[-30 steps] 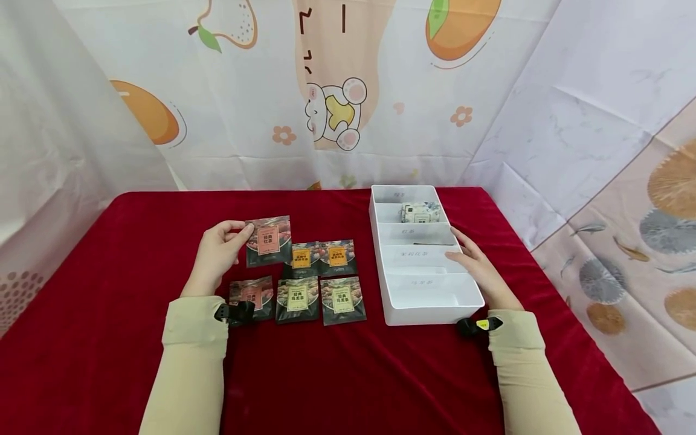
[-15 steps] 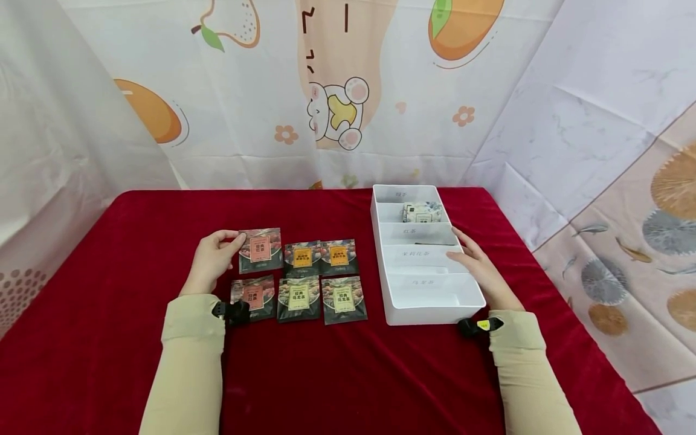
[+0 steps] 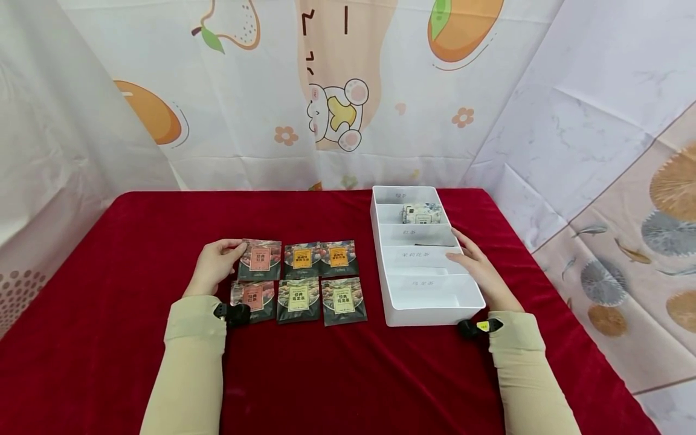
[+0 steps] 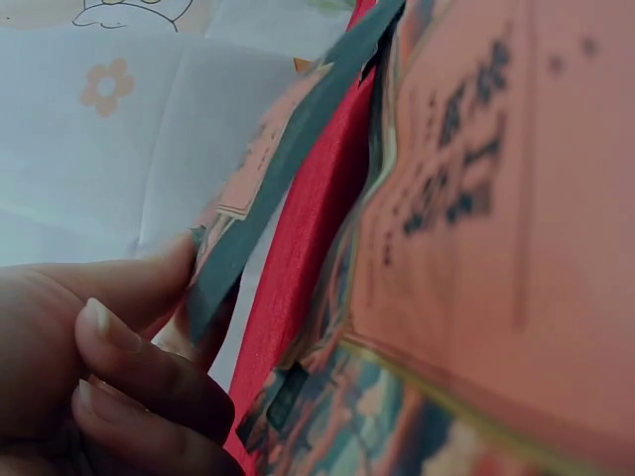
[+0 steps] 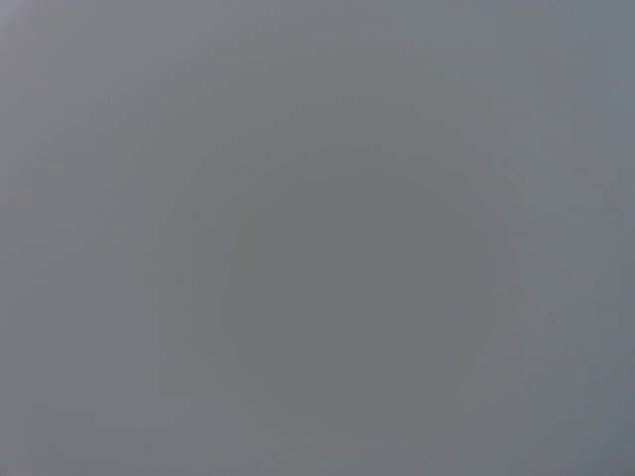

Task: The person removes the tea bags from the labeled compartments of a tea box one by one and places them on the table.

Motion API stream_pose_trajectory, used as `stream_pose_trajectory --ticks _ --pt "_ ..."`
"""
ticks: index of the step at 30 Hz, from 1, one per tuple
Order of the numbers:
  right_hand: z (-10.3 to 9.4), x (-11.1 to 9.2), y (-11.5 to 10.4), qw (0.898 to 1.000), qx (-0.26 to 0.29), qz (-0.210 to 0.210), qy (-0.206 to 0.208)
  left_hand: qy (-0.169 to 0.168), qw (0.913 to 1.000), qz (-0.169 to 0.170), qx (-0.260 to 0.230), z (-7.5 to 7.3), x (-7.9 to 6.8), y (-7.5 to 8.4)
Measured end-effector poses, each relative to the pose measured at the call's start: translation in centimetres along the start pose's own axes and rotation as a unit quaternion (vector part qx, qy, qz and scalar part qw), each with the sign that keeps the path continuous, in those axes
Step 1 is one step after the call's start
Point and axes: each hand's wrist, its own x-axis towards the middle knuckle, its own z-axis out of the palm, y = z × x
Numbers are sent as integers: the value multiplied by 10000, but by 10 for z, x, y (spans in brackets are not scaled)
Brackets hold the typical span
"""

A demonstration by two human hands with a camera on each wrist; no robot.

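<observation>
My left hand (image 3: 213,266) pinches the left edge of a red-labelled tea sachet (image 3: 260,260) in the head view; the left wrist view shows finger and thumb at the corner of this tea sachet (image 4: 263,149). Just below it lies a second red-labelled sachet (image 3: 254,299), partly behind the wrist camera. Two orange-labelled sachets (image 3: 302,258) and two green-labelled sachets (image 3: 298,299) lie to the right. My right hand (image 3: 481,269) holds the right wall of a white divided box (image 3: 435,315), thumb over the rim and fingers along the outside. The right wrist view is a grey blur.
Handwritten labels mark the box's compartments. A pale patterned packet (image 3: 422,212) lies in a rear compartment, and the thin dark edge of something (image 3: 435,244) shows in the one before it. Red cloth (image 3: 326,374) covers the table; printed curtains (image 3: 228,121) hang behind.
My left hand has brought the red-labelled sachet left and down, toward the near side, beside the orange-labelled ones. The right hand and the box have stayed in place.
</observation>
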Motion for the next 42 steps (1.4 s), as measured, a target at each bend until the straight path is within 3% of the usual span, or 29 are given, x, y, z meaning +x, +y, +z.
stream_pose_trajectory --ticks 12,24,30,42 --pt "1 1 -1 10000 35 -80 -45 -206 9993 -39 299 0 -3 2" --pt "2 1 -2 10000 28 -62 5 -482 9981 -295 258 -3 -2 3" --pt "1 1 -1 10000 20 -47 11 -335 9980 -307 438 -6 -2 4" --pt "1 0 0 10000 4 -10 48 4 9994 -142 323 -12 -9 11"
